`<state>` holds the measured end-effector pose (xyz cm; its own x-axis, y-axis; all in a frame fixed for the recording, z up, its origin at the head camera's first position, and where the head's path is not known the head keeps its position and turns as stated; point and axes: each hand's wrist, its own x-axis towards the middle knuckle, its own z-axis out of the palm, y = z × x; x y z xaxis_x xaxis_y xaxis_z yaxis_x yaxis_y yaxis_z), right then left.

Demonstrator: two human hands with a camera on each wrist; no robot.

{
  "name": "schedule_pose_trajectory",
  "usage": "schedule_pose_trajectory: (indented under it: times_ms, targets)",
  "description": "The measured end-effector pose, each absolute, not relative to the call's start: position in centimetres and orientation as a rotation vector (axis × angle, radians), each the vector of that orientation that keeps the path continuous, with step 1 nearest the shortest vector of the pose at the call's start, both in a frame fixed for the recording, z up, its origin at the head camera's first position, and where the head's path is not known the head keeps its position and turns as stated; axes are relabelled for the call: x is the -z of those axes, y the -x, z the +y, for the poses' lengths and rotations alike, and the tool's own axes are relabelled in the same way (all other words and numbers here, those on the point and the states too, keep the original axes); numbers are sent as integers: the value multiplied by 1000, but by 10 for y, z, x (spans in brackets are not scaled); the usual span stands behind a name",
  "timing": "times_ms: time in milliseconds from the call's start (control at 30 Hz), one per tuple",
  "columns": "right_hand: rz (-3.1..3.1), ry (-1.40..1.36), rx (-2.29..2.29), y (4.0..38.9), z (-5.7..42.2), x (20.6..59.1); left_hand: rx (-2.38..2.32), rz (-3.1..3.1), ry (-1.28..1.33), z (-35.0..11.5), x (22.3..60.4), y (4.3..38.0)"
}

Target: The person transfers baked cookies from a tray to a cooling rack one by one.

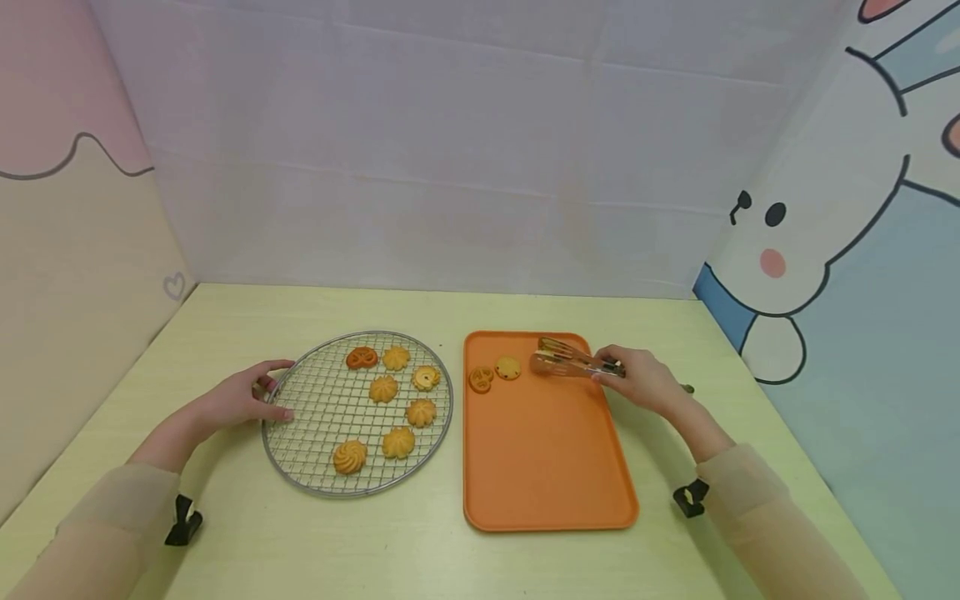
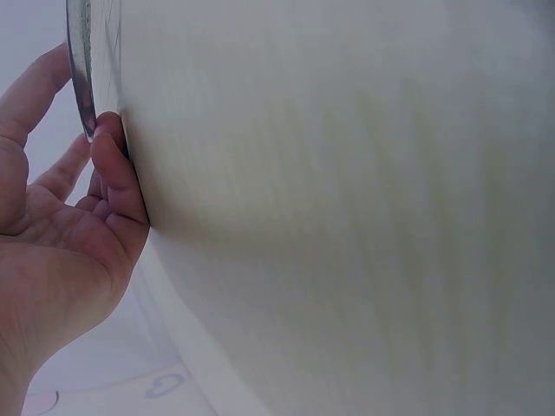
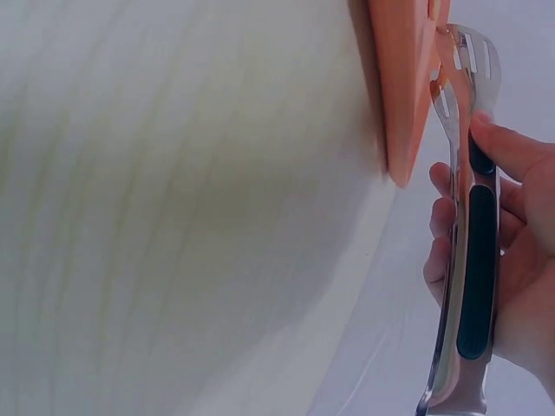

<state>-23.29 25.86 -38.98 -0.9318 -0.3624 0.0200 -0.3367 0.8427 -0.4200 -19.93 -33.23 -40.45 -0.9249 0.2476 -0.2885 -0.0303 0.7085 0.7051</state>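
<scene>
My left hand (image 1: 243, 396) holds the left rim of a round wire cooling rack (image 1: 311, 433), thumb over the edge; in the left wrist view the fingers curl beneath the rim. Several cookies lie on the rack, among them a brown pretzel-shaped one (image 1: 362, 357) and a swirled one (image 1: 349, 457). My right hand (image 1: 643, 379) grips metal serving tongs (image 3: 481, 269) with dark handle pads. Their slotted ends hover over the upper right of an orange tray (image 1: 547, 458). On that tray lie a round pretzel cookie (image 1: 481, 380) and a pale dotted cookie (image 1: 507, 367). Whether the tongs hold anything is unclear.
Rack and tray stand side by side on a pale wooden table (image 1: 375, 550), with a narrow gap between them. A white sheet (image 1: 450, 167) hangs behind. Cartoon-printed panels (image 1: 862, 333) border the left and right sides.
</scene>
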Motion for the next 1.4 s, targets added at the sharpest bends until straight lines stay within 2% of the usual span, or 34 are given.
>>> schedule_pose_trajectory:
  times_ms: [1400]
  targets:
    - [3058, 767, 699, 198, 194, 305, -1057, 2555, -166, -333, 406, 200]
